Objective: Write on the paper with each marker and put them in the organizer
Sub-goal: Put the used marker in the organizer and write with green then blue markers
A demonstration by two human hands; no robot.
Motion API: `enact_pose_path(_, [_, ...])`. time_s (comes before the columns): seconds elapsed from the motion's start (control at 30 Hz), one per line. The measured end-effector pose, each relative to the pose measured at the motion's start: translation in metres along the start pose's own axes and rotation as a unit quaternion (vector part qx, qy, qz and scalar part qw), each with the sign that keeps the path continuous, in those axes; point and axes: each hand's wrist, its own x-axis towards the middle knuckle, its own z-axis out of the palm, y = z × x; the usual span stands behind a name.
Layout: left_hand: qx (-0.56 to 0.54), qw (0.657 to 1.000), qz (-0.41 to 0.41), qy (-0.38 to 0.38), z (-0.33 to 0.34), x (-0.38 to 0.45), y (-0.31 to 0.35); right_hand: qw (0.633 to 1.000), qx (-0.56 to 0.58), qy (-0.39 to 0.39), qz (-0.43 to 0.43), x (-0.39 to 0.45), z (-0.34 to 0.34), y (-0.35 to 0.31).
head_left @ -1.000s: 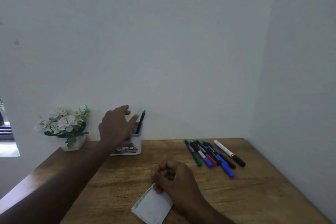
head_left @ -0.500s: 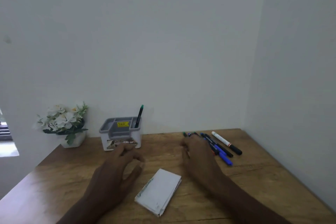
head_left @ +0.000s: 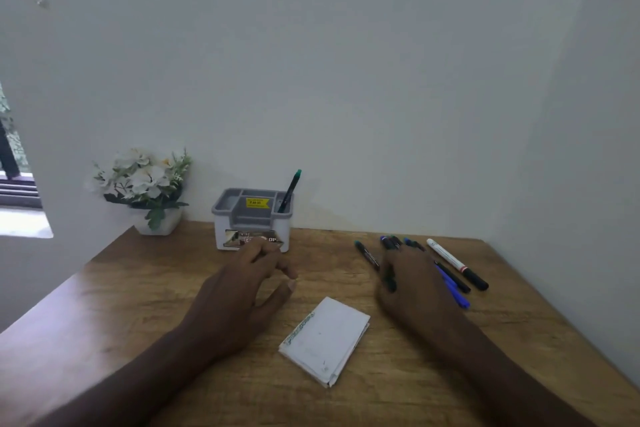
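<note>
Your right hand [head_left: 412, 291] lies on the markers [head_left: 453, 274] at far right, fingers relaxed, grasping none; left hand [head_left: 242, 295] is released. Pinch one marker only, then write on the paper [head_left: 325, 334] near you

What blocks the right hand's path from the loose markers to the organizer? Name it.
Nothing fixed does. The left hand hovers just in front of the organizer, partly across a low path from the right hand at the markers.

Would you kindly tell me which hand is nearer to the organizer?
Left. The left hand is just in front of the organizer; the right hand is off to its right, over the markers.
</note>
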Motion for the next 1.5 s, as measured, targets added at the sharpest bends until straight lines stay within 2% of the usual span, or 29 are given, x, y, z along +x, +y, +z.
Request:
enact_pose_path(0.1, [-0.004, 1.000, 0.001, -0.010, 0.000, 0.000, 0.002, 1.000, 0.006, -0.006, -0.003, -0.005, 0.002, -0.004])
enact_pose_path(0.2, [-0.005, 1.000, 0.005, -0.012, 0.001, 0.000, 0.001, 1.000, -0.010, 0.023, -0.012, 0.001, 0.009, -0.006])
enact_pose_path(0.33, [-0.005, 1.000, 0.003, -0.022, 0.000, 0.000, 0.002, 0.999, -0.044, 0.010, 0.009, 0.004, 0.016, -0.005])
enact_pose_path(0.37, [-0.008, 1.000, 0.002, -0.024, 0.000, 0.000, 0.002, 1.000, -0.003, 0.024, 0.008, 0.003, 0.013, -0.005])
enact_pose_path(0.43, [-0.010, 1.000, 0.007, -0.029, 0.000, 0.001, 0.003, 0.985, 0.156, 0.065, 0.018, -0.002, 0.006, -0.009])
enact_pose_path(0.5, [-0.008, 0.999, 0.007, -0.035, 0.000, 0.001, 0.005, 0.941, 0.326, 0.076, 0.051, -0.010, 0.001, -0.020])
enact_pose_path(0.53, [-0.004, 0.999, 0.007, -0.039, 0.000, 0.001, 0.005, 0.922, 0.376, 0.063, 0.064, -0.015, 0.002, -0.027])
enact_pose_path(0.6, [-0.003, 0.999, -0.001, -0.050, 0.000, 0.000, 0.006, 0.906, 0.417, 0.029, 0.061, -0.025, 0.007, -0.040])
enact_pose_path(0.67, [-0.012, 0.997, 0.003, -0.071, -0.002, 0.001, 0.009, 0.906, 0.422, 0.000, 0.035, -0.033, 0.010, -0.050])
enact_pose_path(0.8, [-0.005, 0.989, 0.030, -0.147, -0.004, 0.002, 0.019, 0.872, 0.485, -0.058, -0.029, -0.039, 0.011, -0.059])
enact_pose_path(0.97, [-0.022, 0.988, 0.021, -0.150, -0.005, 0.004, 0.020, 0.856, 0.513, -0.061, -0.008, -0.043, 0.015, -0.062])
enact_pose_path(1.07, [-0.007, 0.988, 0.018, -0.154, -0.003, 0.004, 0.023, 0.900, 0.434, -0.030, -0.027, -0.045, 0.015, -0.061])
enact_pose_path(1.13, [-0.025, 0.985, 0.016, -0.171, -0.003, 0.003, 0.024, 0.907, 0.417, -0.014, -0.052, -0.048, 0.013, -0.063])
enact_pose_path(1.2, [-0.053, 0.983, 0.013, -0.175, -0.005, 0.001, 0.023, 0.905, 0.420, -0.014, -0.072, -0.048, 0.014, -0.063])
enact_pose_path(1.4, [-0.084, 0.989, 0.067, -0.106, 0.001, 0.002, 0.021, 0.871, 0.483, -0.044, -0.080, -0.048, 0.010, -0.063])
enact_pose_path(1.5, [-0.099, 0.989, 0.075, -0.083, -0.001, 0.004, 0.021, 0.872, 0.478, -0.058, -0.089, -0.047, 0.009, -0.063])
